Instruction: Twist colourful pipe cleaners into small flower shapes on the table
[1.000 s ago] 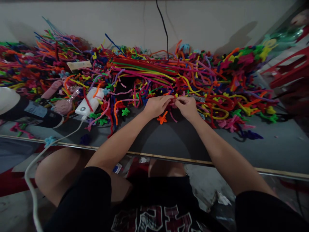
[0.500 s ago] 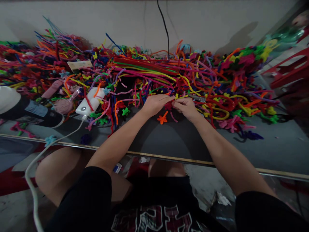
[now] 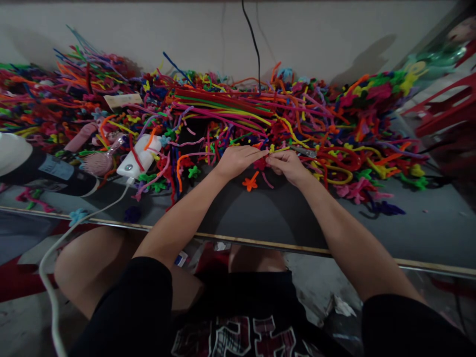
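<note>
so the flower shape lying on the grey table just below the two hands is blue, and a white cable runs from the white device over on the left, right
Not quite: the flower shape just below the left hand and right hand is orange, not blue, as the head view shows. It does lie on the grey table, and a white cable does run from the white device.

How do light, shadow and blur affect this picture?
Head view: dim overall; soft shadow on the wall at upper right, another on the grey table; small glints on the hairbrush handle; fine detail between left hand and right hand too soft to read.
</note>
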A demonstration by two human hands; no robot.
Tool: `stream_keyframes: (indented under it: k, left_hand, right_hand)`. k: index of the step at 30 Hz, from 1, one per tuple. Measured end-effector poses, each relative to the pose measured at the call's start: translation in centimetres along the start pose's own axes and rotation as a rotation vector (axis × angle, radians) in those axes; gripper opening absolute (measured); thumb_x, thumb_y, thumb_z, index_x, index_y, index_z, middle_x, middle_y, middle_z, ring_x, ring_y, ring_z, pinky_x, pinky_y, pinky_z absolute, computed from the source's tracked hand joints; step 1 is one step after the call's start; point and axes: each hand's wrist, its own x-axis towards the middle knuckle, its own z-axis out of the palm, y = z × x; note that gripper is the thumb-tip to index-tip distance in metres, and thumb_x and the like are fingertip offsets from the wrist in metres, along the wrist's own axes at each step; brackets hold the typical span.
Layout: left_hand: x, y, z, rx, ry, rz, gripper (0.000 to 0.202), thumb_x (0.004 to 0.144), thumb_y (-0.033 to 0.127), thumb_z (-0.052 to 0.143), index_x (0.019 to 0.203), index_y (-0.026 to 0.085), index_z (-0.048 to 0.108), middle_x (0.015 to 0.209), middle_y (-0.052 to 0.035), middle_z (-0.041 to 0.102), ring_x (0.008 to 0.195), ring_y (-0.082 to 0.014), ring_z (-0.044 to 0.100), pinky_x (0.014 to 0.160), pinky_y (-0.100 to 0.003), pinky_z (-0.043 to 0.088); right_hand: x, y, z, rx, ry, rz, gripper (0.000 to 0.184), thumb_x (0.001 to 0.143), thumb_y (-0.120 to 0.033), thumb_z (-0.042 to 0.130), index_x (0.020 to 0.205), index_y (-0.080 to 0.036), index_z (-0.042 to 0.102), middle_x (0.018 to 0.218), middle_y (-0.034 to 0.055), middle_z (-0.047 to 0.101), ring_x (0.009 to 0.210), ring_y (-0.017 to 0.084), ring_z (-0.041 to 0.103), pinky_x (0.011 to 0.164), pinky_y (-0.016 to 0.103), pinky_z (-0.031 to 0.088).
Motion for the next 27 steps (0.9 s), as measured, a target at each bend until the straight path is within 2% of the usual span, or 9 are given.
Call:
stream_keyframes:
  k: [14,22,24,27]
  left_hand:
    - [0.3,0.2,-1.3,0.116,-0.116,0.072,0.037,0.098,0.024,0.034,0.118,0.028,0.065,0.100,-0.0034,0.073,0.093,-0.0106,0.066,0.076,-0.023,0.050]
    - [0.4,0.2,-1.3,0.064,-0.125,0.084,0.036,0.098,0.026,0.033,0.108,0.026,0.068,0.096,-0.0045,0.071,0.087,-0.0130,0.065,0.073,-0.027,0.048]
    - [0.4,0.1,-1.3,0.054,-0.131,0.090,0.035,0.099,0.027,0.033,0.106,0.025,0.068,0.095,-0.0053,0.071,0.087,-0.0133,0.065,0.074,-0.027,0.048]
    - [0.6,0.1,-1.4,0.127,-0.171,0.134,0.037,0.099,0.025,0.030,0.104,0.023,0.067,0.091,-0.0062,0.070,0.086,-0.0139,0.064,0.071,-0.028,0.047]
  right_hand:
    - [-0.1,0.0,-0.5,-0.092,-0.088,-0.024,0.042,0.073,-0.053,0.070,0.058,-0.018,0.053,0.043,-0.0089,0.031,0.041,0.004,0.022,0.043,0.025,0.012]
    - [-0.3,-0.2,-0.3,-0.136,-0.076,-0.008,0.041,0.073,-0.053,0.070,0.058,-0.018,0.054,0.044,-0.0087,0.029,0.042,0.005,0.020,0.043,0.025,0.012]
    - [-0.3,-0.2,-0.3,-0.167,-0.075,-0.021,0.039,0.071,-0.053,0.071,0.060,-0.018,0.058,0.045,-0.0076,0.033,0.043,0.005,0.023,0.044,0.025,0.015]
    - [-0.1,-0.2,-0.2,-0.233,-0.052,-0.070,0.037,0.069,-0.054,0.072,0.067,-0.017,0.065,0.054,-0.0038,0.048,0.049,0.007,0.035,0.047,0.024,0.026]
